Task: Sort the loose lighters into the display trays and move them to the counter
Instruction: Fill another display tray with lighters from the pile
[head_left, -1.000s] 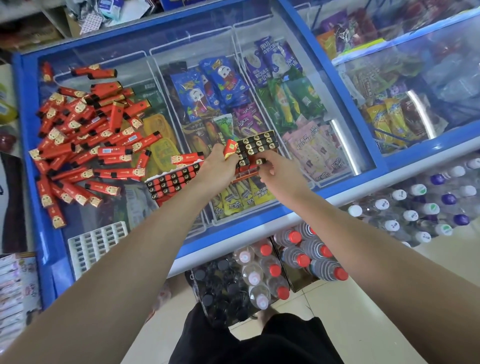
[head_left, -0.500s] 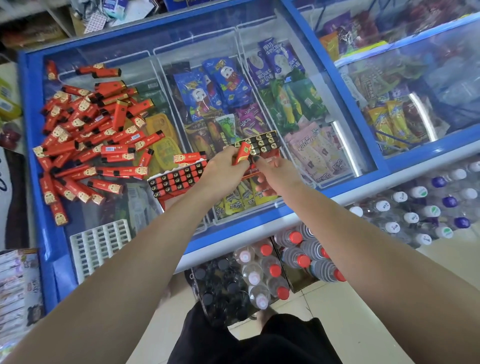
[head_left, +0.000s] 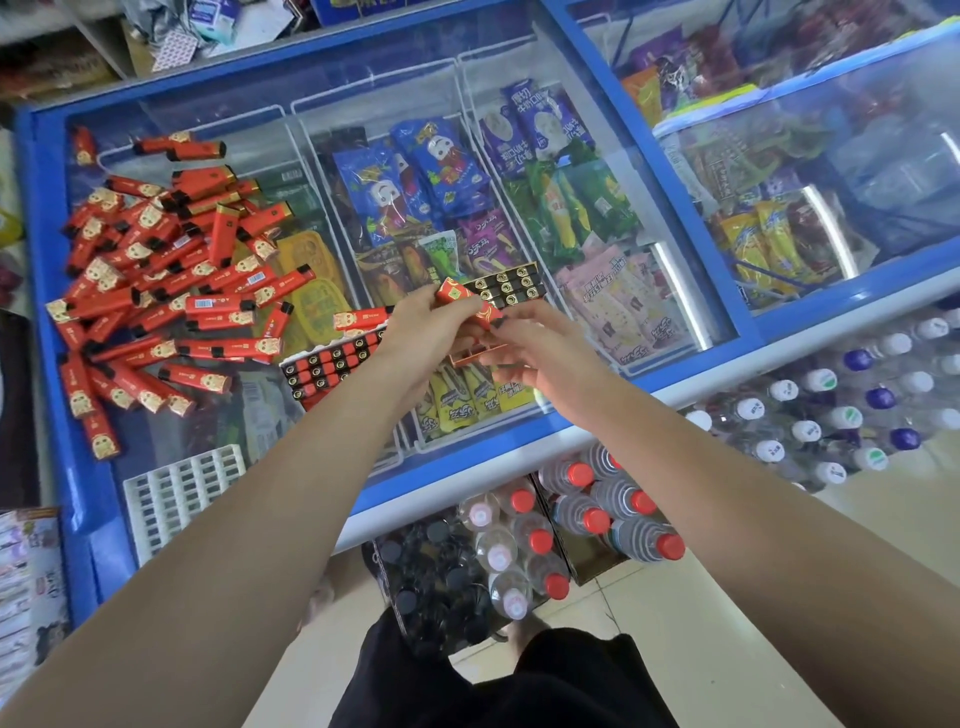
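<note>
My left hand (head_left: 431, 332) pinches one red lighter (head_left: 470, 306), its long axis slanting toward the freezer's near right corner. My right hand (head_left: 540, 353) curls around a partly hidden tray (head_left: 506, 288). A second filled tray (head_left: 332, 364) lies left; too many loose lighters (head_left: 156, 291) to count cover the freezer lid's (head_left: 363, 83) left end.

display tray (head_left: 506, 291) half hidden behind hands, lighter print blurred
</note>
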